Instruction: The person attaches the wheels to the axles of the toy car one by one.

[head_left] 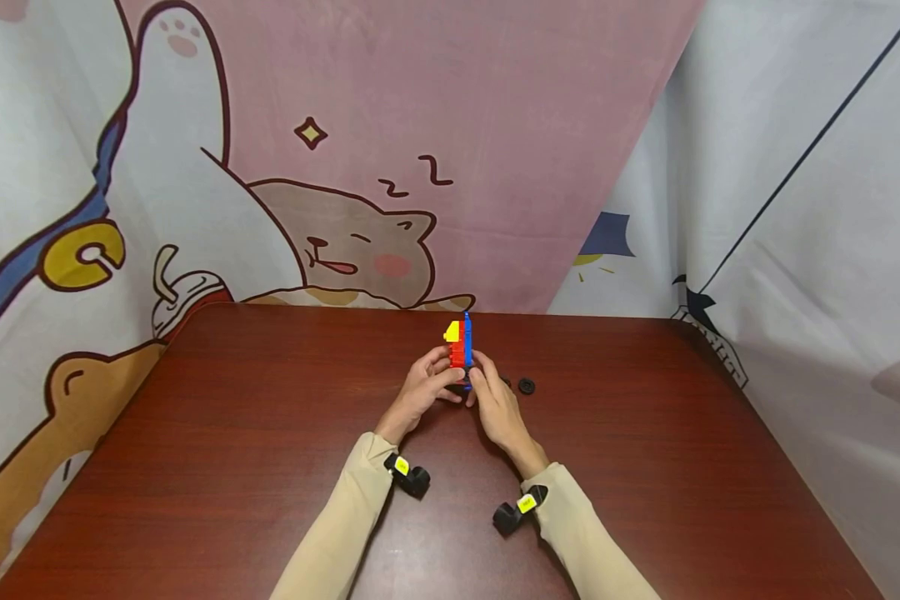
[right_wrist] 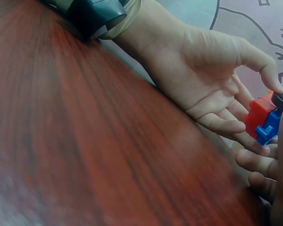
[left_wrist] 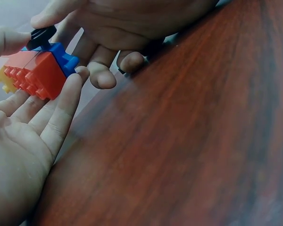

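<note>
Both hands are raised around a small toy brick build [head_left: 457, 343] of red, yellow and blue bricks. My left hand [head_left: 420, 390] grips it, fingers under the red bricks [left_wrist: 45, 75] and thumb at a black wheel [left_wrist: 41, 36]. That wheel sits at the side of the blue base [left_wrist: 61, 59]. From the other side, my right hand [head_left: 499, 408] pinches the wheel, its thumb on the edge. Its lower fingers hang loosely curled below the build in the left wrist view. The yellow brick [head_left: 452, 332] stands at the build's far end.
A loose black wheel [head_left: 526, 386] lies on the dark red-brown wooden table [head_left: 270, 467], just right of the right hand. Another dark piece [head_left: 506, 381] is partly hidden by that hand's fingers. A printed cat curtain [head_left: 510, 125] hangs behind the table's far edge.
</note>
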Available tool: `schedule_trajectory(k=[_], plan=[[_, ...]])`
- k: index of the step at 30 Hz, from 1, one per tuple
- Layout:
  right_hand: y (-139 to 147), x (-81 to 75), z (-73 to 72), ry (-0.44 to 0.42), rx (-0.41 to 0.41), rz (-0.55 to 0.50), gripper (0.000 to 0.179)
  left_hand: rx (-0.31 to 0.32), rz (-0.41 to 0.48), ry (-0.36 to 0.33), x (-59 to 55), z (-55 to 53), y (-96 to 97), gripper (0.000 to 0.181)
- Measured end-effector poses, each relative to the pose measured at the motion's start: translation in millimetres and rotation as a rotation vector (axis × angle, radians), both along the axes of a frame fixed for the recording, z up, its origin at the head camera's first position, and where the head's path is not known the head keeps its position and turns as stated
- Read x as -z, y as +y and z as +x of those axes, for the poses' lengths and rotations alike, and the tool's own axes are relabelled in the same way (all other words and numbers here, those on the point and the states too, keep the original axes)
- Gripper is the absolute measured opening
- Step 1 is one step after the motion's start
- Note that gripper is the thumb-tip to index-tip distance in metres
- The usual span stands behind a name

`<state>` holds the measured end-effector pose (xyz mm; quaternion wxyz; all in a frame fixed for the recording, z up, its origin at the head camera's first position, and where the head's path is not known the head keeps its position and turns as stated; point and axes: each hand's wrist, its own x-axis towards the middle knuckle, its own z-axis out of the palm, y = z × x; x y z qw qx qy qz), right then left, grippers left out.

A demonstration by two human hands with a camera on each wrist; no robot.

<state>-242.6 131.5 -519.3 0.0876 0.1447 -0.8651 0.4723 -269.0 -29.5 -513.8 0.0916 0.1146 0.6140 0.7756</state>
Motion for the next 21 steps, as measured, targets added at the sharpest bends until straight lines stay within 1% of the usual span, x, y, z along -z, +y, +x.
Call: schedule_trajectory(k=[6,15,21], plan=[[0.2,0.9,-0.4,0.006,0.004,0.026,0.05,-0.013,-0.039,0.0,-1.9,1.1,0.4,0.054],[1.4,1.2,-0.5,-0.001,-0.015,0.013,0.052,-0.015,-0.046,-0.009,-1.4,0.2,0.6,0.054],[1.2,-0.3,0.7,-0.014,-0.021,0.023,0.049,-0.02,-0.049,0.002,-1.6,0.3,-0.9,0.052]])
